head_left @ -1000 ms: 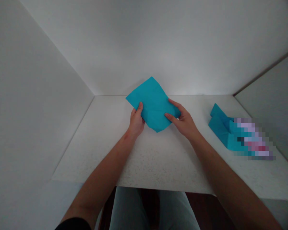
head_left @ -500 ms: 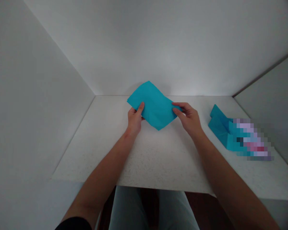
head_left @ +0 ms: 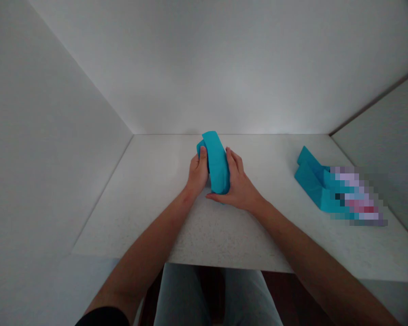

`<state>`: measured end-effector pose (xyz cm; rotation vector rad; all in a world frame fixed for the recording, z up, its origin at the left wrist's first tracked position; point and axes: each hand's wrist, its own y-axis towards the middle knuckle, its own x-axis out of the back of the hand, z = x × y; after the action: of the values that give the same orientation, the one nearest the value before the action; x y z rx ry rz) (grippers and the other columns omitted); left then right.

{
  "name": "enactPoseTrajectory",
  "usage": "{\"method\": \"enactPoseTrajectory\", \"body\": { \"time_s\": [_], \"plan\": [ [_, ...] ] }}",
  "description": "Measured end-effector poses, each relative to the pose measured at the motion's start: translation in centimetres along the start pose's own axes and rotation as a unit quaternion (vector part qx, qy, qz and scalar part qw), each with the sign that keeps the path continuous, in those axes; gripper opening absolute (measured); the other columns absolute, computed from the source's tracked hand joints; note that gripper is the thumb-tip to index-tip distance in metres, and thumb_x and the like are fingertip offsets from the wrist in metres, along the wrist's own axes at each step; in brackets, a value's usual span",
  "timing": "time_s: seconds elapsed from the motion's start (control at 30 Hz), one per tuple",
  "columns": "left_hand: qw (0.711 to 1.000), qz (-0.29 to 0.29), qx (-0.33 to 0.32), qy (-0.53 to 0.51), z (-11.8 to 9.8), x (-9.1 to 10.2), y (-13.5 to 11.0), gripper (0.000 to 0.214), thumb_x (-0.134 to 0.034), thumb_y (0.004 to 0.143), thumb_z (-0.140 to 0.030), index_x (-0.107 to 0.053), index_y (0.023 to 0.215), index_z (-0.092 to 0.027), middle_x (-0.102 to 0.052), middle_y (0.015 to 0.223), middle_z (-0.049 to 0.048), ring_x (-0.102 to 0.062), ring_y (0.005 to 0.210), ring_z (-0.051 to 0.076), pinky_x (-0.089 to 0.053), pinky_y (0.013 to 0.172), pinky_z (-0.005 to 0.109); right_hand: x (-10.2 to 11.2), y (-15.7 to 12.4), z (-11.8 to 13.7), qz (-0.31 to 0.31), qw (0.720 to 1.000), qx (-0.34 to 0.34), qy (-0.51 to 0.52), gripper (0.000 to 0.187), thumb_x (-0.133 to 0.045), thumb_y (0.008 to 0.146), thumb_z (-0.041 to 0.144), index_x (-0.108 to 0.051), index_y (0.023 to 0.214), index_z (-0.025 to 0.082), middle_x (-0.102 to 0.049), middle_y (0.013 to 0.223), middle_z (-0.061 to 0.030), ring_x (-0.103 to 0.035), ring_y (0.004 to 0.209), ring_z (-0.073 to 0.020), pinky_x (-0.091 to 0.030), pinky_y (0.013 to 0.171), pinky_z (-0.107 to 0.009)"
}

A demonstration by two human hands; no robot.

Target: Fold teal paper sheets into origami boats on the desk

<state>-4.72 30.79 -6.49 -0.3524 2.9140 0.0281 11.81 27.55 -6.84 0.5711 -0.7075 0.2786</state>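
A turquoise sheet, paper or thin cloth [head_left: 218, 164], is bent over on itself between my hands, above the middle of the white table. My left hand [head_left: 199, 171] grips its left part, the thumb lying on top and the other fingers mostly hidden behind. Along the sheet's right side rests my right hand [head_left: 240, 183], fingers up its edge and thumb under the near end, curved around the folded piece. What lies inside the fold cannot be seen.
On the table's right lies another creased turquoise piece [head_left: 311, 183], partly covered by a pixelated patch. White walls stand behind and on both sides of the tabletop [head_left: 204, 240]. My legs [head_left: 183, 294] are below the front edge.
The sheet was spread flat between my hands and is now folded over into a narrow band. My right hand has moved left and nearer, close to my left hand.
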Motion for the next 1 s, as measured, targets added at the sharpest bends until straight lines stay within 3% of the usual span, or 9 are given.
{"method": "enactPoseTrajectory", "body": {
  "time_s": [0.13, 0.2, 0.3, 0.37, 0.43, 0.63, 0.77, 0.87, 1.0],
  "plan": [
    [1.0, 0.006, -0.002, 0.012, 0.1, 0.1, 0.0, 0.066, -0.066, 0.087, -0.087, -0.062, 0.076, -0.023, -0.067, 0.073, 0.0046, -0.072, 0.089, 0.026, -0.058, 0.071, 0.032, 0.8, 0.2, -0.1, -0.046, 0.999, -0.015, -0.005, 0.127, -0.083, 0.084, 0.048, 0.002, 0.177, 0.032, -0.028, 0.169, -0.0208, -0.032, 0.16, -0.0448, -0.041, 0.124, -0.071],
    [1.0, -0.009, -0.002, 0.012, 0.0, 0.3, 0.2, 0.066, -0.066, 0.086, -0.088, -0.061, 0.077, -0.023, -0.066, 0.075, 0.0048, -0.071, 0.09, 0.027, -0.057, 0.071, 0.032, 1.8, 0.5, -0.3, -0.08, 0.997, -0.015, -0.004, 0.104, -0.077, 0.087, 0.043, -0.021, 0.175, 0.032, -0.039, 0.161, -0.0187, -0.042, 0.152, -0.043, -0.045, 0.121, -0.068],
    [0.999, -0.028, 0.01, 0.016, 0.0, 0.6, 0.7, 0.066, -0.065, 0.086, -0.09, -0.061, 0.08, -0.024, -0.066, 0.076, 0.0049, -0.07, 0.09, 0.027, -0.056, 0.071, 0.032, 3.6, 1.0, -0.9, -0.138, 0.989, -0.033, -0.029, 0.053, -0.067, 0.092, 0.036, -0.063, 0.144, 0.029, -0.056, 0.142, -0.0161, -0.057, 0.135, -0.0384, -0.052, 0.112, -0.059],
    [0.999, -0.035, 0.01, 0.02, 0.1, 0.8, 0.9, 0.066, -0.064, 0.087, -0.089, -0.062, 0.081, -0.024, -0.066, 0.077, 0.0046, -0.069, 0.09, 0.026, -0.055, 0.071, 0.032, 4.8, 1.3, -1.7, -0.169, 0.982, -0.064, -0.057, 0.029, -0.064, 0.092, 0.033, -0.072, 0.119, 0.026, -0.065, 0.125, -0.0145, -0.064, 0.12, -0.0359, -0.056, 0.103, -0.054],
    [0.999, -0.035, -0.002, 0.023, 0.2, 1.0, 1.0, 0.064, -0.065, 0.088, -0.087, -0.062, 0.08, -0.024, -0.065, 0.076, 0.004, -0.068, 0.087, 0.024, -0.054, 0.071, 0.032, 5.9, 1.4, -2.7, -0.188, 0.974, -0.108, -0.071, 0.018, -0.063, 0.091, 0.034, -0.07, 0.105, 0.025, -0.071, 0.106, -0.0113, -0.068, 0.102, -0.0327, -0.057, 0.093, -0.049],
    [0.99, -0.033, -0.104, 0.084, -0.8, 1.3, 1.1, 0.058, -0.075, 0.093, -0.068, -0.052, 0.066, -0.023, -0.051, 0.063, -0.0011, -0.054, 0.064, 0.015, -0.044, 0.056, 0.025, 7.5, 1.5, -5.9, -0.228, 0.945, -0.221, -0.073, 0.024, -0.062, 0.092, 0.047, -0.066, 0.102, 0.025, -0.076, 0.091, -0.0062, -0.066, 0.076, -0.0248, -0.052, 0.073, -0.038],
    [0.986, 0.002, -0.085, 0.146, -2.8, 2.4, 0.8, 0.055, -0.07, 0.096, -0.062, -0.051, 0.063, -0.024, -0.047, 0.056, -0.0022, -0.048, 0.053, 0.014, -0.037, 0.049, 0.026, 7.5, 1.5, -7.7, -0.204, 0.942, -0.253, -0.082, 0.035, -0.055, 0.096, 0.059, -0.064, 0.091, 0.025, -0.073, 0.081, -0.0068, -0.064, 0.072, -0.0255, -0.048, 0.07, -0.037],
    [0.975, 0.028, -0.053, 0.215, -4.1, 5.0, -0.6, 0.052, -0.066, 0.097, -0.06, -0.053, 0.061, -0.024, -0.049, 0.052, -0.0017, -0.049, 0.049, 0.015, -0.036, 0.048, 0.027, 7.5, 1.5, -8.8, -0.183, 0.94, -0.269, -0.105, 0.045, -0.044, 0.099, 0.064, -0.06, 0.081, 0.026, -0.069, 0.074, -0.0078, -0.062, 0.072, -0.0269, -0.043, 0.067, -0.037],
    [0.937, 0.003, -0.029, 0.349, -4.6, 10.3, -4.1, 0.052, -0.057, 0.099, -0.059, -0.058, 0.063, -0.023, -0.056, 0.054, 0.0008, -0.052, 0.052, 0.017, -0.035, 0.053, 0.029, 7.0, 1.7, -9.2, -0.126, 0.95, -0.258, -0.123, 0.047, -0.046, 0.099, 0.064, -0.059, 0.075, 0.026, -0.067, 0.071, -0.0077, -0.06, 0.07, -0.0268, -0.038, 0.063, -0.036]
  ]
}}
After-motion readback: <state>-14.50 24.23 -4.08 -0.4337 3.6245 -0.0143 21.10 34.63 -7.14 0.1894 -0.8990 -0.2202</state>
